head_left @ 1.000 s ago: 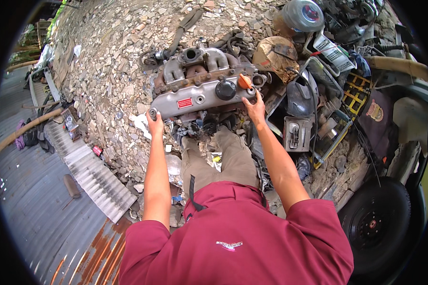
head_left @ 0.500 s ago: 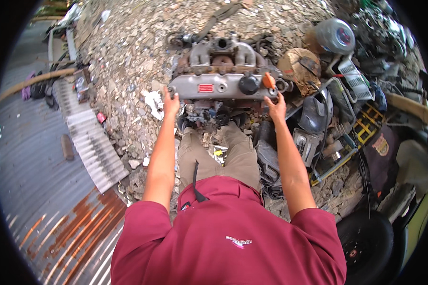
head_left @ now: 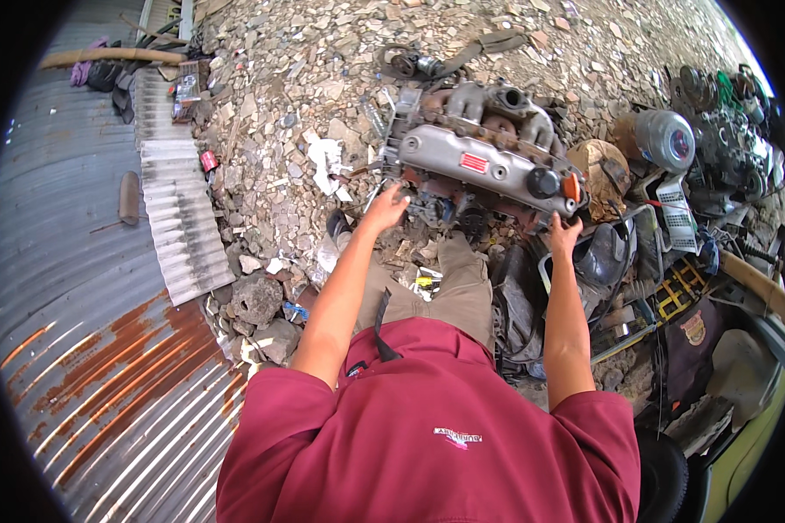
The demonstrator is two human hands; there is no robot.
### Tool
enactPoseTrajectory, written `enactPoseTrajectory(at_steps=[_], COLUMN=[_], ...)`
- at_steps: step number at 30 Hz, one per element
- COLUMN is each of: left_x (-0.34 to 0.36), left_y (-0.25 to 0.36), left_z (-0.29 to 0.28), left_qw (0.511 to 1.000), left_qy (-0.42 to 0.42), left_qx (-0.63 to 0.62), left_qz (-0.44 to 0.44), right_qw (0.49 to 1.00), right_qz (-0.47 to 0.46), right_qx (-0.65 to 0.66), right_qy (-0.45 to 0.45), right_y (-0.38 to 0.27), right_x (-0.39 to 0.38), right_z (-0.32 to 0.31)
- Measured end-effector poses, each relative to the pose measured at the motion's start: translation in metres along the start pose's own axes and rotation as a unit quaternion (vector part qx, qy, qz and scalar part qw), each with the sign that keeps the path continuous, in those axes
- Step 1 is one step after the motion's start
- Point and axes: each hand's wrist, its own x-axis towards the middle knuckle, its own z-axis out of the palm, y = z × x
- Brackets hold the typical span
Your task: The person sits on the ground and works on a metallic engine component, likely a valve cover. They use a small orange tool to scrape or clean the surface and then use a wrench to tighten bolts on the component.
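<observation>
A grey metal valve cover [head_left: 445, 155] with a red label and a black filler cap [head_left: 543, 181] lies along the top of a car engine [head_left: 497, 126], which stands on the rubble ahead of me. An orange piece [head_left: 571, 188] sits at the cover's right end. My left hand [head_left: 385, 209] is just below the cover's left end, its thumb apart from the fingers. Close to the cover's lower right corner is my right hand [head_left: 564, 234], thumb and finger apart. Whether either hand touches the engine is hard to see. Neither shows anything held.
Corrugated metal sheets [head_left: 87, 253] lie on the left, partly rusted. Stony rubble [head_left: 323, 52] spreads ahead. On the right are a large clear plastic bottle [head_left: 665, 139], a white plastic crate [head_left: 679, 218], a yellow rack [head_left: 676, 292] and other engine parts [head_left: 733, 157]. A tyre [head_left: 658, 475] is nearer me.
The view has swung left, so the engine now appears farther right and slanted. My hands have come off the valve cover's ends and are now below its near edge.
</observation>
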Motion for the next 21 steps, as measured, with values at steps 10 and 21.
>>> enactPoseTrajectory(at_steps=[10,21], left_x=[-0.035,-0.02], left_y=[-0.077,-0.16], left_z=[-0.139,-0.337], left_qw=[0.997,0.996], left_qy=[-0.067,-0.088], left_qx=[-0.008,-0.018], left_qz=[0.038,0.001], right_qw=[0.979,0.968], right_qz=[0.03,0.016], right_qx=[0.193,0.2], right_qy=[0.056,-0.15], right_y=[-0.097,-0.206], right_x=[-0.178,-0.382], right_z=[0.104,0.332])
